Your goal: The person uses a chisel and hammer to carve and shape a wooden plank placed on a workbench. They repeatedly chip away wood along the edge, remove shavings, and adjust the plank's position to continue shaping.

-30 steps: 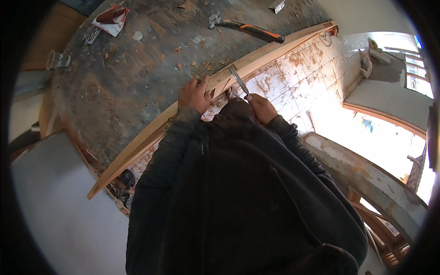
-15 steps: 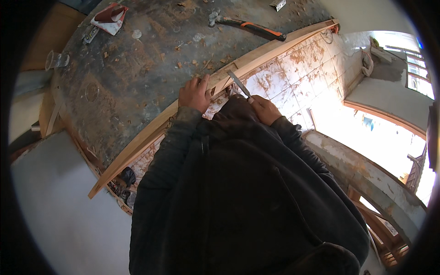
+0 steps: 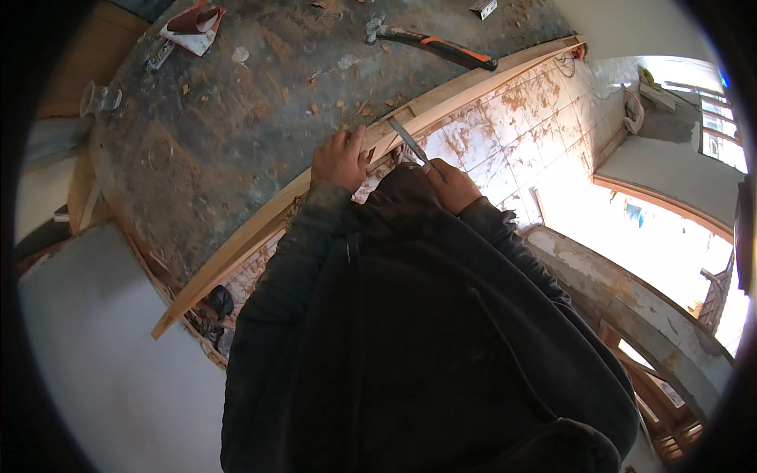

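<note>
A long pale wooden beam (image 3: 244,236) lies along the near edge of the dark table, running from lower left to upper right. My left hand (image 3: 339,160) grips the beam near its middle, fingers bent over the top. My right hand (image 3: 455,187) is closed around the near end of a narrow, flat-bladed chisel (image 3: 412,144). The blade's far end rests on the wood, a short way right of my left hand. The handle is mostly hidden in my fist. A dark slot shows in the beam's near side between my hands.
A hammer (image 3: 438,49) with a black and orange handle lies on the dusty table (image 3: 229,142) beyond the beam. At the far left are folded sandpaper (image 3: 193,27) and a clear plastic cup (image 3: 101,98). Wood chips litter the tabletop. Below is a dirty tiled floor (image 3: 505,118).
The chisel's far end has shifted slightly left and nearer to my left hand. Both hands keep their grips; the whole view has moved a little.
</note>
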`<state>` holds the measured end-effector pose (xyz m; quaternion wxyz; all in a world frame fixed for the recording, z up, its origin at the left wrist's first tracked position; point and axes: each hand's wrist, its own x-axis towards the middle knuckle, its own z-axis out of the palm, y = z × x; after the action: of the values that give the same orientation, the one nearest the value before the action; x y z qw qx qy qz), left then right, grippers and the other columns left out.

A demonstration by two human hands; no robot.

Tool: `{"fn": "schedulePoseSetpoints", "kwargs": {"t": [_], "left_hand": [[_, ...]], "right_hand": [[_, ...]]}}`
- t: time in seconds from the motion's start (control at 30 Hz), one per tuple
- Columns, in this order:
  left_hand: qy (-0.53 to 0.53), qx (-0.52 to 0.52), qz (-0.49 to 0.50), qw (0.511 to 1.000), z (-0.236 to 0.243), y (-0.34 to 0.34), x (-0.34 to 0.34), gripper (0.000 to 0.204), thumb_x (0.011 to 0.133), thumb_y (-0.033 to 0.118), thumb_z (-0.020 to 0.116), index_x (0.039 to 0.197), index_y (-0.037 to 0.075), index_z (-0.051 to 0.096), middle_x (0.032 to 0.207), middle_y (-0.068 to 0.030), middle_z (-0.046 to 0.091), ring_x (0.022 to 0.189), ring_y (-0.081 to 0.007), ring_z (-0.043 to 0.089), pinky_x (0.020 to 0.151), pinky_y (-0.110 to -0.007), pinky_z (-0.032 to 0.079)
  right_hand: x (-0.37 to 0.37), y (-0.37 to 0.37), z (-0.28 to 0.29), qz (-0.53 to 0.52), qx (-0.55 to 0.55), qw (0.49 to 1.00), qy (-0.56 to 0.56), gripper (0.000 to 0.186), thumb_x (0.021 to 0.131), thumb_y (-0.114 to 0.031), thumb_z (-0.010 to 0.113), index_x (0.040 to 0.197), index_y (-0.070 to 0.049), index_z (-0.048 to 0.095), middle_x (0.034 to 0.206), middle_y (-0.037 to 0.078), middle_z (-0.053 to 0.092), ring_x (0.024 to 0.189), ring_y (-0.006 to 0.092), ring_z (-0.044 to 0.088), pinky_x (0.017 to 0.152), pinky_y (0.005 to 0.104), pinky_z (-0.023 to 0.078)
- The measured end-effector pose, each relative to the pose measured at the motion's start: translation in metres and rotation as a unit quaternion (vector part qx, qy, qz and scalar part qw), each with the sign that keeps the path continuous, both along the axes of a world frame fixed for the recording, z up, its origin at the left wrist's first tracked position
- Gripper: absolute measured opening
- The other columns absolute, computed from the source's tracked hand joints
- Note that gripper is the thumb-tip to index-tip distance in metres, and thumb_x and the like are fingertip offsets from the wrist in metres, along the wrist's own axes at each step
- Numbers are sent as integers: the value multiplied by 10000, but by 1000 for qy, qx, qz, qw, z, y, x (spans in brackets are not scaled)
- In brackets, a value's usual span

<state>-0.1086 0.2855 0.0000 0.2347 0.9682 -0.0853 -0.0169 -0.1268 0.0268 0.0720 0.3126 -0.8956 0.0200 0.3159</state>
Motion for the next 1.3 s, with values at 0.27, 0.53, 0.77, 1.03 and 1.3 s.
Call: {"fn": "schedulePoseSetpoints", "kwargs": {"t": [0.27,0.53,0.77,1.03,1.3], "left_hand": [[15,11,-10,1000,4,0,1,572,887,265,688,1428,170,530,1169,-103,597,1120,-324,574,870,-507,455],[19,9,-12,1000,1,2,3,575,885,271,686,1429,163,531,1181,-110,598,1131,-325,568,859,-507,460],[5,6,-12,1000,0,1,2,584,881,276,693,1430,164,527,1180,-109,598,1107,-333,571,851,-511,457],[18,5,-16,1000,-3,3,3,565,886,272,688,1420,163,536,1192,-111,598,1108,-335,564,859,-505,451],[14,1,-15,1000,3,-1,3,550,887,271,690,1407,157,549,1168,-108,596,1117,-330,559,863,-502,452]], "right_hand": [[-3,0,-7,10,-8,1000,9,447,1040,-460,438,1222,-90,612,999,283,681,1009,475,638,890,541,492],[-3,14,9,-1,-17,1000,6,438,1035,-452,452,1238,-99,613,1006,287,681,995,474,642,882,544,495],[-6,12,-1,23,-8,1000,11,417,1043,-430,448,1232,-95,610,1032,283,676,997,475,638,867,548,497],[-5,19,6,34,-16,999,15,378,1043,-413,460,1160,-78,592,984,276,671,970,477,640,850,544,501],[-22,7,-11,32,15,999,-20,384,1043,-421,460,1147,-72,580,973,267,666,964,473,638,842,539,498]]}}
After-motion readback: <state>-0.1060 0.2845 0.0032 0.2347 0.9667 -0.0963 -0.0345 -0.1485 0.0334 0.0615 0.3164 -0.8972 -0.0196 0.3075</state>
